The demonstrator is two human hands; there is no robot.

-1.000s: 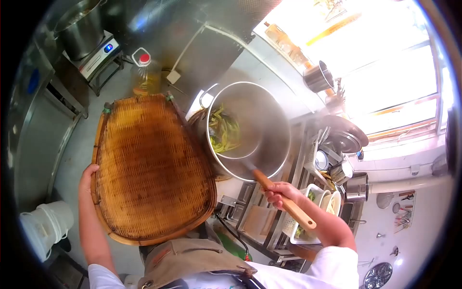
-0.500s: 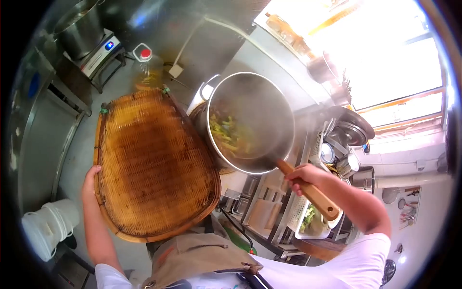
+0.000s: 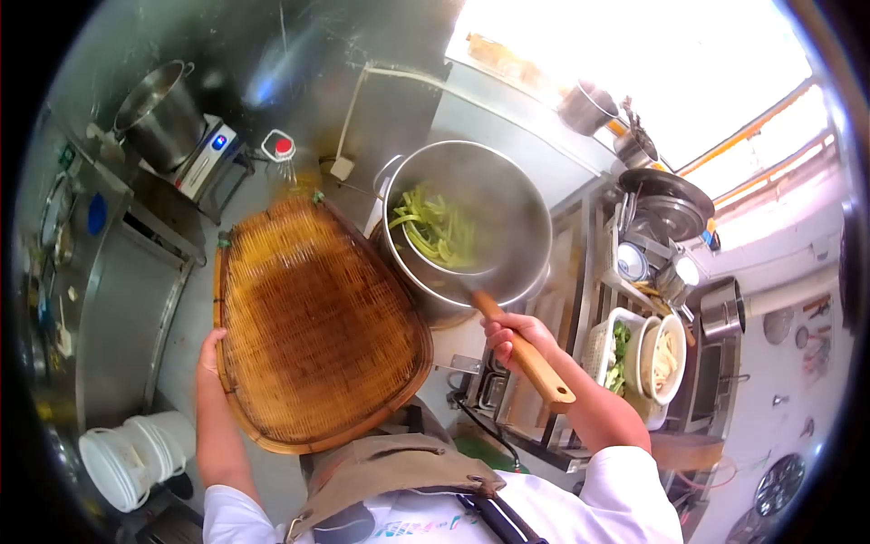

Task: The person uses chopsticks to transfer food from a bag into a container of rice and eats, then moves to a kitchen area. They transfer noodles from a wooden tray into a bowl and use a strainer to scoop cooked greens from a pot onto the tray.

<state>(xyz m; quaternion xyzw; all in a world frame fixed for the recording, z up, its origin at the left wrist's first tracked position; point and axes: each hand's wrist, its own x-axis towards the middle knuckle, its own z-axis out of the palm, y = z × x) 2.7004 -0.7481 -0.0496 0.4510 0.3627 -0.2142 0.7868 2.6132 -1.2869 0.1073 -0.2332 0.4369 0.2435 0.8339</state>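
The left hand [image 3: 210, 355] grips the rim of a large woven bamboo tray [image 3: 317, 326], fingers curled over its left edge, holding it level just beside a big steel pot [image 3: 521, 227]. The right hand [image 3: 515, 334] is closed around the wooden handle of a strainer ladle [image 3: 453, 258], whose bowl sits inside the pot, loaded with green vegetable strips [image 3: 435, 227]. Steam hazes the pot's interior. The tray's right edge touches or overlaps the pot's rim. Behind the tray stands an oil bottle with a red cap [image 3: 283, 150], and farther left a stockpot [image 3: 163, 113] on an induction cooker [image 3: 208, 159]. White buckets [image 3: 136, 458] are stacked on the floor at lower left.
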